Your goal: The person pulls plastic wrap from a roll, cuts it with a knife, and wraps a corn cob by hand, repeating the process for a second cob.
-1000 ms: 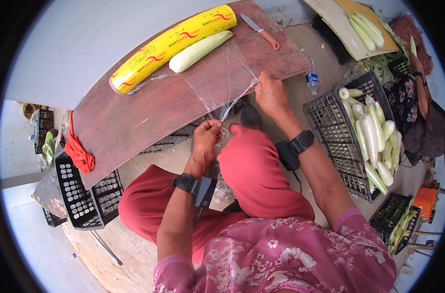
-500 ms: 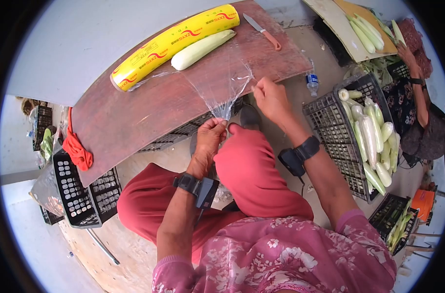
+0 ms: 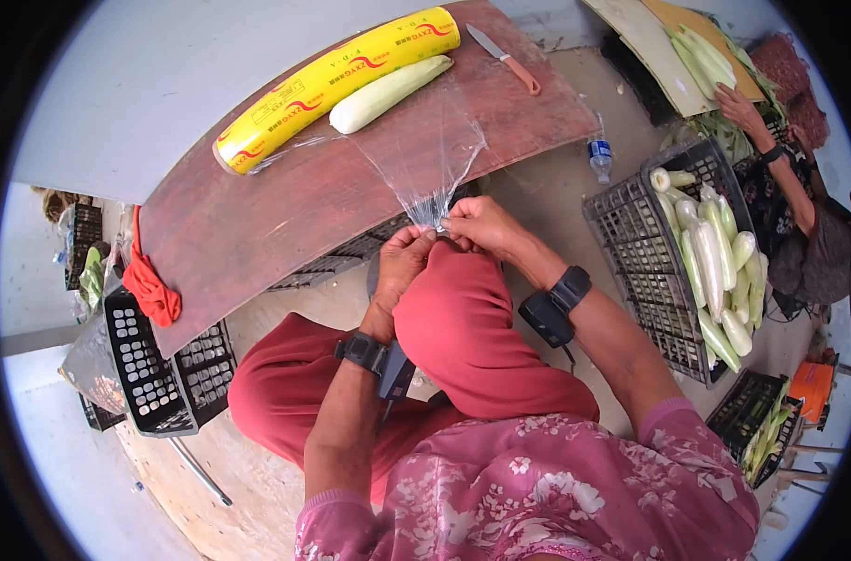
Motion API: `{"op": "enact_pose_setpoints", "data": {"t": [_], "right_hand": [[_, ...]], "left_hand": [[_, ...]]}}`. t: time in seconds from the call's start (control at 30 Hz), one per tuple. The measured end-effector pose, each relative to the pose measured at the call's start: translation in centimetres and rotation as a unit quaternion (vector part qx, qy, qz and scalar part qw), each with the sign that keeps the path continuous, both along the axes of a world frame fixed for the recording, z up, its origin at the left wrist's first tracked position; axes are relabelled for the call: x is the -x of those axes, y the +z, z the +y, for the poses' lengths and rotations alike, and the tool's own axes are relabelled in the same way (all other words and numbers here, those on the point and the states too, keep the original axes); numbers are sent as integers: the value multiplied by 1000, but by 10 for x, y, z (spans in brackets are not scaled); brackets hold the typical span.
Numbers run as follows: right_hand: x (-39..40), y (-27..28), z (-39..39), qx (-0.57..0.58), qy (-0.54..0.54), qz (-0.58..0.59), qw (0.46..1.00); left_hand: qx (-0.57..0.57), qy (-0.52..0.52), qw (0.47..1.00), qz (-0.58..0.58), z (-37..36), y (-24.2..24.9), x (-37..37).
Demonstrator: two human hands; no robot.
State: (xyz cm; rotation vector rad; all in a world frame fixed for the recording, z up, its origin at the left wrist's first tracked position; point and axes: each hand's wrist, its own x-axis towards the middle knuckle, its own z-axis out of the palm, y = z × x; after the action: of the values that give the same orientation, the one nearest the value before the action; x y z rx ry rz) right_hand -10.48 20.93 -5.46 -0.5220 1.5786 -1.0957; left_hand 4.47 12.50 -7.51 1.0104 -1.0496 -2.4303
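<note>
Clear plastic wrap (image 3: 430, 178) stretches over the table edge and gathers to a bunched end at my hands. My left hand (image 3: 405, 257) pinches that end just above my knee. Beside it, my right hand (image 3: 481, 227) has its fingers closed on the wrap too, almost touching the left. A pale green zucchini (image 3: 388, 95) lies on the wrap, next to a long yellow printed roll (image 3: 336, 89). To the right of the roll lies a knife (image 3: 503, 59) with a pinkish-orange handle.
The reddish-brown table (image 3: 257, 224) has a red cloth (image 3: 150, 292) hanging at its left corner. At right stands a black crate (image 3: 622, 252) full of pale zucchini, some wrapped. A water bottle (image 3: 600, 161) stands nearby. Another person's hand (image 3: 741, 110) touches vegetables on a board.
My right hand has moved left and down from the wrap's right side to meet my left hand at the bunched end. The other person's hand has shifted left.
</note>
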Motion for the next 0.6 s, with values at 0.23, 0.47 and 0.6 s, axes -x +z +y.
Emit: {"op": "enact_pose_setpoints", "data": {"t": [0.23, 0.47, 0.6], "right_hand": [[0, -19, 21, 39, -10, 34, 999], [1, -28, 29, 24, 65, 79, 994], [8, -29, 25, 55, 127, 99, 985]], "left_hand": [[-92, 1, 993, 78, -1, -4, -2], [-153, 12, 985, 85, 7, 7, 2], [-135, -44, 987, 78, 6, 8, 6]]}}
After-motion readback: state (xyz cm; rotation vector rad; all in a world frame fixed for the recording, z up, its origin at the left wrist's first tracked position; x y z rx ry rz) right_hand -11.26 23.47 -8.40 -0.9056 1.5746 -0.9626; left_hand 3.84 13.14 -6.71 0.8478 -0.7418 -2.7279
